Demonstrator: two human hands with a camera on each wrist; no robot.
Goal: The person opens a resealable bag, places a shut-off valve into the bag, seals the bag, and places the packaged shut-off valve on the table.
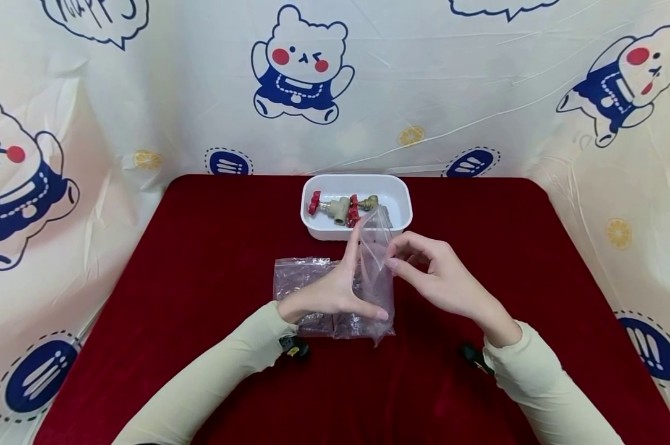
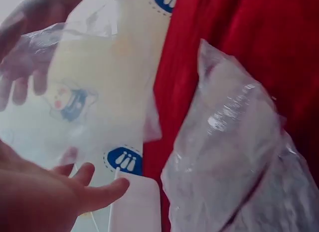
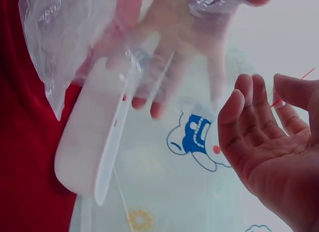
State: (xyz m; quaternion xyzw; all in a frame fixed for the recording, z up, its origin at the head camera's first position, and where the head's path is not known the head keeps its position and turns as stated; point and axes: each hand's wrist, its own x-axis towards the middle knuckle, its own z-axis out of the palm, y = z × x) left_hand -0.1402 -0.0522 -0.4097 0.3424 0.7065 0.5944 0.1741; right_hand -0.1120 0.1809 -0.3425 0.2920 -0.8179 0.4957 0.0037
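Note:
A clear plastic zip bag [image 1: 376,278] stands upright between the two hands. My left hand [image 1: 335,287] has its fingers straight and its thumb spread; the thumb rests at the bag's near part. In the right wrist view the left palm shows through the film. My right hand [image 1: 443,272] is at the bag's right edge, thumb and fingertips bent together and seeming to pinch its upper rim; the film there is hard to see. In the left wrist view, the right hand's fingers [image 2: 30,87] appear through the film. More flat clear bags [image 1: 301,278] lie beneath the hands.
Behind the bag, a white plastic tub [image 1: 326,235] holds valves with red handles [image 1: 314,203], a grey fitting body [image 1: 337,210] and a brass piece [image 1: 370,202]. A dark red cloth [image 1: 218,247] covers the table. A printed curtain [image 1: 368,142] surrounds its back and sides.

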